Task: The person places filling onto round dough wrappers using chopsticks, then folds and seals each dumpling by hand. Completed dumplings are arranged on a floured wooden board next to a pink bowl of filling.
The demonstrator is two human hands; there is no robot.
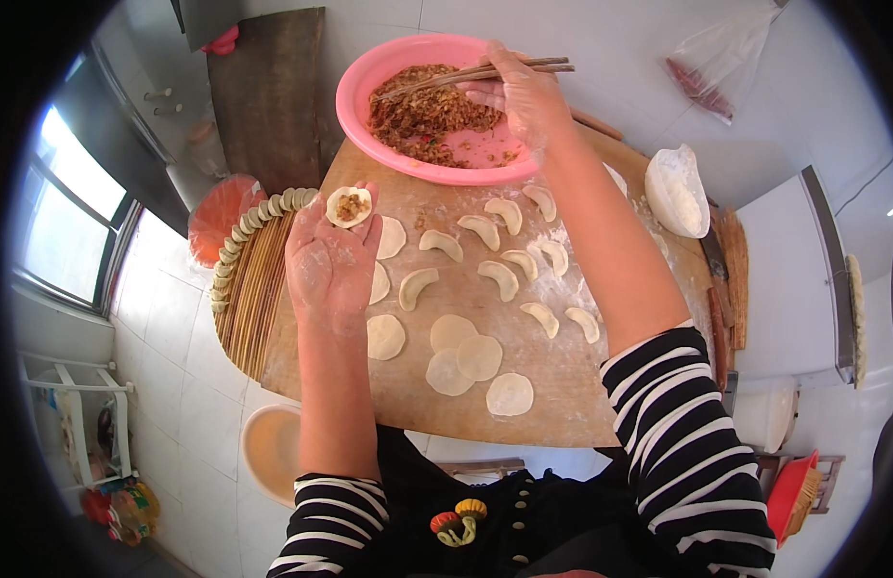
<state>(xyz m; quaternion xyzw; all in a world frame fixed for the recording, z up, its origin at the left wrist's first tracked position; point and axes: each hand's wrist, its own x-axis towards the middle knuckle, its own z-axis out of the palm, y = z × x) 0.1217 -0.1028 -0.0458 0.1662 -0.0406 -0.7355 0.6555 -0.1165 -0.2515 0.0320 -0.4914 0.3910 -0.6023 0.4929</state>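
On the upturned fingers of my left hand [334, 267] rests a round dough wrapper [335, 196] with a small heap of filling [352, 207] at its middle. My right hand [526, 97] grips a pair of wooden chopsticks [482, 72] over a pink plastic basin [360, 134]. Their tips reach into the brown minced filling [410, 119] there. Several crescent-shaped dumplings [498, 280] lie on the floured wooden board [417, 404]. Flat wrappers [386, 337] are spread beside my left forearm, and a few more overlap [480, 357] nearer to me.
Folded dumplings [226, 256] line the rim of a reed tray [255, 318] at the left. A white container of flour [670, 191] stands at the right, near a rolling pin [596, 124] at the board's far edge. An orange-lined bowl [272, 451] sits below the board.
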